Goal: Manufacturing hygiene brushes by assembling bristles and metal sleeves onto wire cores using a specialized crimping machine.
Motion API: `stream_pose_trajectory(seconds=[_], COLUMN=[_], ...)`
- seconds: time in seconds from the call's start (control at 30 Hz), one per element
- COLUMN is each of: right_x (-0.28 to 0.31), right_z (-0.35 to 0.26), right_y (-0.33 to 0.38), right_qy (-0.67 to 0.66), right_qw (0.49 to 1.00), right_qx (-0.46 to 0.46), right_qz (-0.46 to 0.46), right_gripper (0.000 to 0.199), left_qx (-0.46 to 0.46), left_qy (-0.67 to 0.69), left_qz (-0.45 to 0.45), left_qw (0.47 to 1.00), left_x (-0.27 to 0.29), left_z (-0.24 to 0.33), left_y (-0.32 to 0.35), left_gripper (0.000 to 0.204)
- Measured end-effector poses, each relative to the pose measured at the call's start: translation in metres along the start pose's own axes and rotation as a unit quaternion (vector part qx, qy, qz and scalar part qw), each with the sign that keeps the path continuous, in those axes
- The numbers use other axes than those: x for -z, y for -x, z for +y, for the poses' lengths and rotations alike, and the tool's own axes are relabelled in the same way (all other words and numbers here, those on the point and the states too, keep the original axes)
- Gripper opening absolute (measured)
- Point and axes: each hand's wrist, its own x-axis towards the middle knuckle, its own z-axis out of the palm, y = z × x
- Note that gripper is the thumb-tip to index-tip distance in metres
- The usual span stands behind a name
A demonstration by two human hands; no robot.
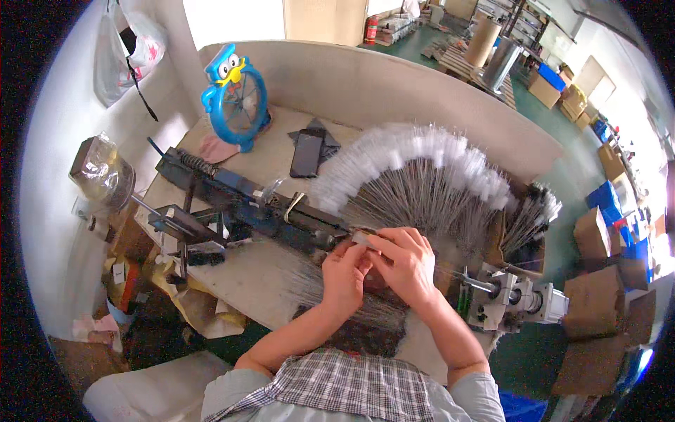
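Observation:
My left hand (343, 276) and my right hand (404, 266) meet at the end of a long black bench machine (271, 204). Thumb and fingers of my right hand pinch a small whitish piece (362, 239), too small to name for certain. The left fingers are closed right beside it; what they hold, if anything, is hidden. Just beyond my hands, a wide fan of thin wire-stemmed brushes (429, 165) with white bristle ends lies on the table. More loose wires (309, 281) lie by my left wrist.
A blue duck-shaped fan (239, 105) and a dark phone (306, 153) occupy the table's far side. A box of wire brushes (524, 239) and a metal clamp device (517, 299) are at right. A lever stand (186, 228) is at left, and a low partition (422, 77) bounds the back.

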Motion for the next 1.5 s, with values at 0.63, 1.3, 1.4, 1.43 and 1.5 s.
stream_pose_trajectory(seconds=[0.63,1.3,1.4,1.43,1.5], right_x=[0.025,0.053,0.062,0.064,0.067], right_z=[0.014,0.029,0.026,0.024,0.022], right_y=[0.025,0.139,0.133,0.132,0.135], right_qy=[0.066,0.114,0.116,0.118,0.106], right_qw=[0.994,0.938,0.936,0.935,0.94], right_qx=[-0.018,-0.191,-0.209,-0.207,-0.222], right_qz=[-0.084,-0.268,-0.26,-0.261,-0.235], right_gripper=[0.009,0.014,0.014,0.014,0.013], left_qx=[0.08,-0.151,-0.207,-0.207,-0.271], left_qy=[-0.057,-0.055,-0.106,-0.083,-0.143], left_qz=[-0.04,0.105,0.296,0.34,0.331], left_qw=[0.994,0.981,0.927,0.913,0.893], left_x=[0.007,0.39,0.338,0.337,0.312], left_z=[0.013,0.222,0.245,0.248,0.223], left_y=[0.011,0.011,0.017,0.017,0.021], left_gripper=[0.072,0.027,0.033,0.034,0.038])
